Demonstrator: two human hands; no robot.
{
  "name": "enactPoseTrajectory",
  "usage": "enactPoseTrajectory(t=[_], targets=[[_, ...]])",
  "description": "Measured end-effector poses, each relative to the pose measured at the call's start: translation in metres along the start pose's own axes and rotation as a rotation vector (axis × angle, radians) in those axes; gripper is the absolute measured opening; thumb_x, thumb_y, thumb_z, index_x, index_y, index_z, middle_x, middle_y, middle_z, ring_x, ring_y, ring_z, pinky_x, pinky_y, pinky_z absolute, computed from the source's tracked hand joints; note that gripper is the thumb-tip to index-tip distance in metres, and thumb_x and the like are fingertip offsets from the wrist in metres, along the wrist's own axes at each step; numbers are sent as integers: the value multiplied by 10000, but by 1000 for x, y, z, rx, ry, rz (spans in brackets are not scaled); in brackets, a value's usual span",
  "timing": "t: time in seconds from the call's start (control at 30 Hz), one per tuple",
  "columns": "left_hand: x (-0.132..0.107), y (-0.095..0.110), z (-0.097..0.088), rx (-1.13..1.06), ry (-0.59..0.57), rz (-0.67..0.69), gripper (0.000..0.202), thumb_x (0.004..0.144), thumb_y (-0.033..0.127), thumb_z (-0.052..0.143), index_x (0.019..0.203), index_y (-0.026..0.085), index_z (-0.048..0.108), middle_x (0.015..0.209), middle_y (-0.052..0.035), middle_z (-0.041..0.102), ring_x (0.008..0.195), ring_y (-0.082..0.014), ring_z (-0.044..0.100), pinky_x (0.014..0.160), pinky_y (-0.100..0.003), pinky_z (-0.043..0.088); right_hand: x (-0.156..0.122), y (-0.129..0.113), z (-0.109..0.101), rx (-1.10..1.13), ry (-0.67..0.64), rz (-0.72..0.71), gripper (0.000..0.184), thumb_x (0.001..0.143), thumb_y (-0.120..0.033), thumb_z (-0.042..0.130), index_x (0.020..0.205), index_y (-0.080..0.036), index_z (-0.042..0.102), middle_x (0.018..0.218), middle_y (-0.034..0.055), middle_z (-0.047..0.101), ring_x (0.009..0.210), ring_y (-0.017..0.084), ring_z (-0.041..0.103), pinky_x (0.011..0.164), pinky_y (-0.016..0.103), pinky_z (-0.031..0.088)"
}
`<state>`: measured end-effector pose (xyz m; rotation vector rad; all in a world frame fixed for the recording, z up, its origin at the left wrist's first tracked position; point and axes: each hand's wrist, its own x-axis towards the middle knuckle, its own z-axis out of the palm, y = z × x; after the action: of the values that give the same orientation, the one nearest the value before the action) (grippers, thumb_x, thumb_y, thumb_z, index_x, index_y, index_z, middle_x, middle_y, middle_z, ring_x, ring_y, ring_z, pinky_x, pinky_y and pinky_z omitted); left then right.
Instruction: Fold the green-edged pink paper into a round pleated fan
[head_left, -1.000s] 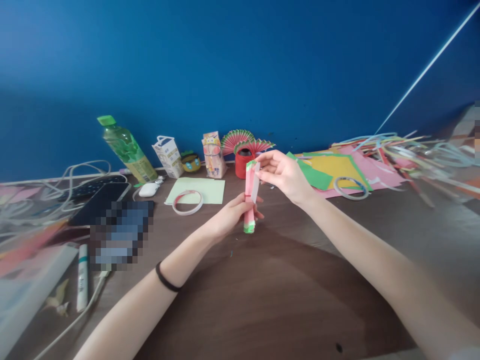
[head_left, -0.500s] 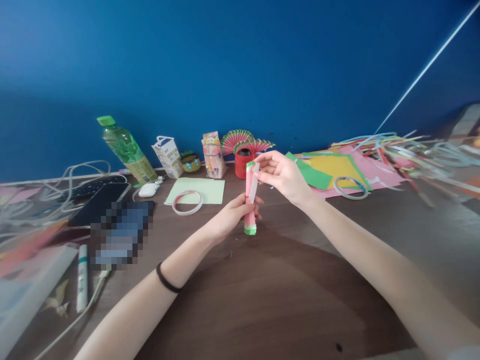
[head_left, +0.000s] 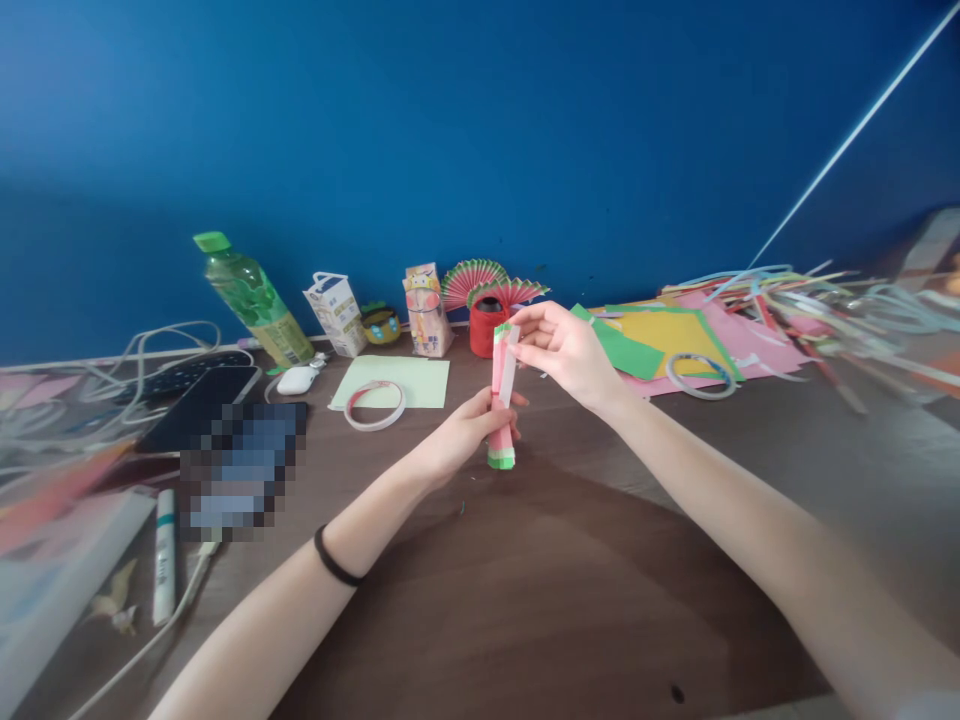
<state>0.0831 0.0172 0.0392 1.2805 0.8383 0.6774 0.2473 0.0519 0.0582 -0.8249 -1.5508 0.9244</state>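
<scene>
A narrow stack of pleated pink paper (head_left: 501,445) with green and white ends stands nearly upright above the table. My left hand (head_left: 474,425) is closed round its lower half, thumb in front. A white strip (head_left: 508,370), perhaps tape, lies lengthwise on the right side of the paper. At the top of that strip, my right hand (head_left: 562,350) pinches with thumb and index finger. Just behind the paper is a red roll (head_left: 484,330) with opened pink and green paper fans (head_left: 480,283) above it.
Tape rolls lie left (head_left: 375,405) and right (head_left: 701,376), the left one partly on a pale green sheet (head_left: 427,380). A green bottle (head_left: 255,305), cartons (head_left: 336,315) and coloured paper (head_left: 667,340) line the wall. Phones (head_left: 247,465), cables and a marker (head_left: 164,560) are at left.
Almost nothing differs. The lower end of the folded paper looks very slightly wider, and both hands keep their places on it.
</scene>
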Motion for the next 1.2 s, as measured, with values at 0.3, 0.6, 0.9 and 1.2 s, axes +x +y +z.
enactPoseTrajectory(t=[0.3,0.6,0.9,1.2], targets=[[1,-3,2,37,36,52,249,815,364,481,944,160,544,717,8,496,686,-113,499,605,-231,378,0,0,0,-35,6,-1,239,709,-236,657,900,-187,522,825,21,604,714,136,611,640,291,535],[3,-8,7,153,132,113,301,858,400,391,883,150,557,652,17,493,599,-93,456,565,-213,360,0,2,1,-39,3,-6,241,707,-225,655,905,-181,525,820,20,604,719,138,616,650,296,540],[1,-11,8,190,164,134,312,854,414,384,869,152,551,626,24,471,530,-81,403,506,-207,333,0,3,2,-37,0,10,247,705,-253,660,898,-184,524,821,23,609,714,141,619,637,297,546],[3,-13,7,167,195,151,281,842,401,409,820,164,560,617,29,474,544,-83,420,532,-205,344,-1,3,1,-36,6,7,230,708,-233,657,893,-187,529,814,16,609,704,139,624,630,291,550]])
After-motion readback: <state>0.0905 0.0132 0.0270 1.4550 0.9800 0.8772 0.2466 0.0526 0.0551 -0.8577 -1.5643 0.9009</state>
